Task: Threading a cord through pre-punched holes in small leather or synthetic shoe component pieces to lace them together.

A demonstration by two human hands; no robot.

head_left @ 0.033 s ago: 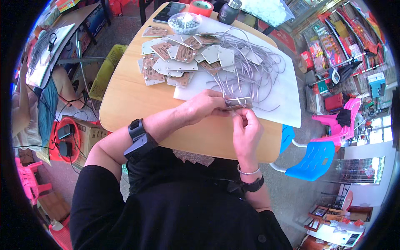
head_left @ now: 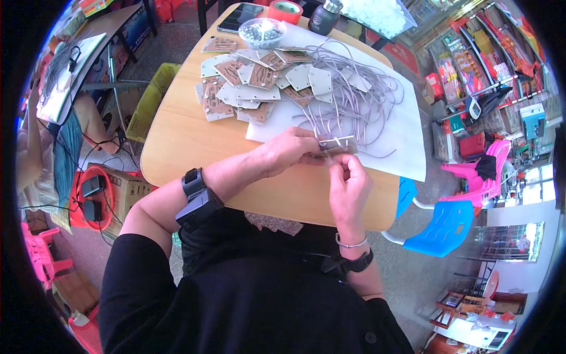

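Gripping a board [head_left: 341, 144], left hand [head_left: 290, 149] angled inward, right hand [head_left: 350, 180] upright, pinched together below.

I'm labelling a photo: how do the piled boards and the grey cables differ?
The boards are flat and angular, while the cables are thin and looping. The boards show brown or off-white faces; the cables look grey. The boards mostly lie left, the cables right. Both are spread over the table.
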